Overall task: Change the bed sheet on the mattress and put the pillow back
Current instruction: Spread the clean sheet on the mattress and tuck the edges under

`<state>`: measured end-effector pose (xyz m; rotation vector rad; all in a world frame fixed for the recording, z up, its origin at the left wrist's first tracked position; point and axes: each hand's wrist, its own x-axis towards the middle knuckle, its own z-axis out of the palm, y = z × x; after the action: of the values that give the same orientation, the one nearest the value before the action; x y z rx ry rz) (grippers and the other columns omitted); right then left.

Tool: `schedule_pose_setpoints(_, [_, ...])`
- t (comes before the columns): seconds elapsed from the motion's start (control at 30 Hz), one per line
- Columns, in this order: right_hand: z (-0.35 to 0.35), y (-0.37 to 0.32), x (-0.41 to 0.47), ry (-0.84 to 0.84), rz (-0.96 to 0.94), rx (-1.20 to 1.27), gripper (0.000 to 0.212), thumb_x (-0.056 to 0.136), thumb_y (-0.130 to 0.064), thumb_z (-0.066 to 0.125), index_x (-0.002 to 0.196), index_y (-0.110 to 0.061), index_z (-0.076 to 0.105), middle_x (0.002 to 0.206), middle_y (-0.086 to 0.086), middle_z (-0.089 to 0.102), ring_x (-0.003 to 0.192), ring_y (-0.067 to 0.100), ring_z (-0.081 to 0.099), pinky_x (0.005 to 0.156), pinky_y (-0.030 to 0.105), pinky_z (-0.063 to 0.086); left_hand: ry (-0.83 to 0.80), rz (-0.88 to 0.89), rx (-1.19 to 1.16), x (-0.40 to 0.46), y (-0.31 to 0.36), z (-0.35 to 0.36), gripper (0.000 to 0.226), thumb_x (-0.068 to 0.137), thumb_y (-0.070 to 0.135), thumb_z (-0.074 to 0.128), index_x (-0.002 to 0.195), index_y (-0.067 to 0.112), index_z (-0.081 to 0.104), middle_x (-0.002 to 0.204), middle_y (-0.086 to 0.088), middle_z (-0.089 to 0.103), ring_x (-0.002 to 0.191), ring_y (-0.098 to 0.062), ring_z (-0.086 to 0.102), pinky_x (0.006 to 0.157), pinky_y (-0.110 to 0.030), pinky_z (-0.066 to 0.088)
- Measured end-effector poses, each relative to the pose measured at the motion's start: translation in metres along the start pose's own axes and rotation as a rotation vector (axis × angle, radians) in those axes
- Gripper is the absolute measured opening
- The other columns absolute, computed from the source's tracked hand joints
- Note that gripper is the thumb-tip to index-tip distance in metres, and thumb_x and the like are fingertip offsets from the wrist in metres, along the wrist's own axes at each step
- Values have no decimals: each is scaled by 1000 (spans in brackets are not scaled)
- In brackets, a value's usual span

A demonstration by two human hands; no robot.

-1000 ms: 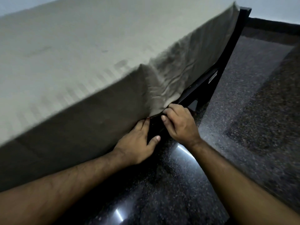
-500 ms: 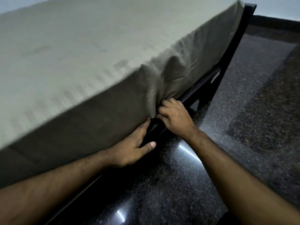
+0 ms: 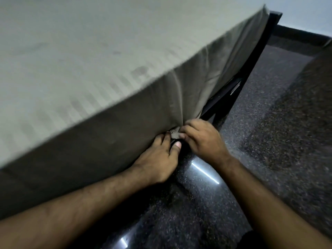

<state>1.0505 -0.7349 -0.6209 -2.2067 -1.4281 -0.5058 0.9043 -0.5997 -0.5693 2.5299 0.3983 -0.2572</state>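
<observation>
A grey-green striped bed sheet (image 3: pixel 93 56) covers the mattress, its top and near side filling the left of the view. At the near bottom corner the sheet bunches into a fold. My right hand (image 3: pixel 203 141) pinches that loose sheet corner between thumb and fingers. My left hand (image 3: pixel 158 159) lies against the lower edge of the mattress side, fingers straight and pushed in under the sheet edge, thumb out over the dark frame. The pillow is not in view.
The black bed frame (image 3: pixel 231 97) runs under the mattress away to the upper right. Dark speckled polished floor (image 3: pixel 260 123) lies to the right and below, with light reflections. A dark skirting and pale wall (image 3: pixel 305 17) stand at the far right.
The bunched sheet on the mattress's right side has been pulled down smoother. My right hand has gathered the loose corner at the bottom, and my left hand's fingers have slid further under the edge.
</observation>
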Motion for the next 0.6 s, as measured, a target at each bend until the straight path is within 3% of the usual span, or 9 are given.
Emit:
schedule_pose_setpoints(0.1, [-2,-13,-3,-64,69,15,38,108,-34,38,117,-14,68,117,3,66,115,23,60,103,35,45,8,77,56,4,-4,0,60,111,33,22,162,11,2,171,-2,-2,155,-6,-3,113,-11,-12])
schedule_pose_setpoints(0.17, [4,-24,4,-120,149,-30,43,108,-34,31,118,-13,67,119,5,65,118,25,58,108,37,41,14,91,97,5,-8,3,60,111,30,23,162,10,-1,171,-2,-4,154,-5,-5,112,-10,-15])
schedule_pose_setpoints(0.27, [21,-40,18,-170,297,-121,43,104,-33,29,110,-14,68,115,8,65,119,28,57,113,41,38,72,82,140,1,-6,7,67,108,43,20,162,12,-3,171,-2,-1,155,-5,-4,117,-14,-12])
schedule_pose_setpoints(0.33, [31,-49,27,-182,417,-128,48,99,-34,28,106,-14,71,113,7,68,122,27,57,116,44,36,120,89,179,-8,-7,7,78,102,59,14,162,15,-7,171,0,-1,155,-4,-3,114,-11,-15])
schedule_pose_setpoints(0.4, [38,-54,33,-187,486,-156,51,95,-36,28,102,-14,74,112,7,69,123,28,56,115,45,35,117,94,134,-14,-9,4,77,102,60,17,162,18,-8,170,2,1,154,-4,0,110,-6,-14])
schedule_pose_setpoints(0.5, [41,-54,38,-237,498,-160,57,91,-36,23,102,-14,75,111,8,67,124,28,54,116,47,32,169,120,87,-10,-10,-1,70,103,51,18,163,17,4,170,0,11,154,-6,8,109,-2,-13])
schedule_pose_setpoints(0.6, [32,-42,35,-232,361,-137,43,86,-33,34,93,-15,72,97,9,65,106,31,60,108,46,43,175,100,27,17,-8,2,70,100,47,13,160,13,22,165,-10,29,153,-14,22,119,-14,0])
